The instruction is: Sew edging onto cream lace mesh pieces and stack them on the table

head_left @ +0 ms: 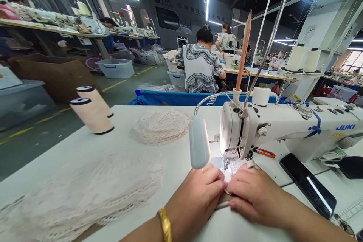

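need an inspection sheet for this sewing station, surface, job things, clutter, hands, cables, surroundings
surface: white table, lit near the needle by a gooseneck lamp.
job's things: white lace piece under the sewing machine head.
clutter: two thread cones lying on their sides, a lace pile, a larger blurred lace heap, orange snips, dark phone.
grippers: left hand and right hand both pinch the lace, fingers close together.
cables: grey cord coiled by the machine base.
surroundings: a seated person with back turned, bins, more machines.
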`<action>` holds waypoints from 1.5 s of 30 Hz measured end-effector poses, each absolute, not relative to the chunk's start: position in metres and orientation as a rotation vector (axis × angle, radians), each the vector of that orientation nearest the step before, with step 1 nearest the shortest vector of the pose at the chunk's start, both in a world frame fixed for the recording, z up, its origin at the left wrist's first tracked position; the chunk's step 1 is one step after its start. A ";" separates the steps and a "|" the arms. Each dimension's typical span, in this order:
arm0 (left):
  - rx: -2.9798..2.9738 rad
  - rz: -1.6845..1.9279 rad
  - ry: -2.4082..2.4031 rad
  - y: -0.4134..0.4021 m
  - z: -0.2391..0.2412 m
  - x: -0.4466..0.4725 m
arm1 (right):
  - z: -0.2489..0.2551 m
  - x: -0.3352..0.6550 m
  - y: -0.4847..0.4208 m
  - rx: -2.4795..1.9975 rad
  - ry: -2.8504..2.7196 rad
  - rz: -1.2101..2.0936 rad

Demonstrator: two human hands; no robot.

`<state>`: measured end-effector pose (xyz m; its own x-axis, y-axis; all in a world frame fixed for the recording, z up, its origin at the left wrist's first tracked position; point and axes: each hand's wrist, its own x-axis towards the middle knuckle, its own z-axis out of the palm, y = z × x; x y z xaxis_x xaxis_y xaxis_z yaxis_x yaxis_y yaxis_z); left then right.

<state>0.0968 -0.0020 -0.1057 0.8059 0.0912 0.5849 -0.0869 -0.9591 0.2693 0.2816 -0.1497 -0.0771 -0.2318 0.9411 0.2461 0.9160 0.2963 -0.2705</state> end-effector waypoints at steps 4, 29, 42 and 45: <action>2.757 0.937 0.002 -0.009 -0.111 0.089 | -0.072 0.280 -0.155 -1.687 -2.246 0.094; 2.873 0.865 -0.030 -0.003 -0.090 0.096 | -0.084 0.282 -0.146 -1.758 -2.159 0.030; 2.870 0.906 0.055 0.010 -0.095 0.106 | -0.094 0.287 -0.140 -1.793 -2.063 -0.008; 2.817 0.866 0.118 0.011 -0.099 0.104 | -0.095 0.288 -0.139 -1.820 -2.049 -0.028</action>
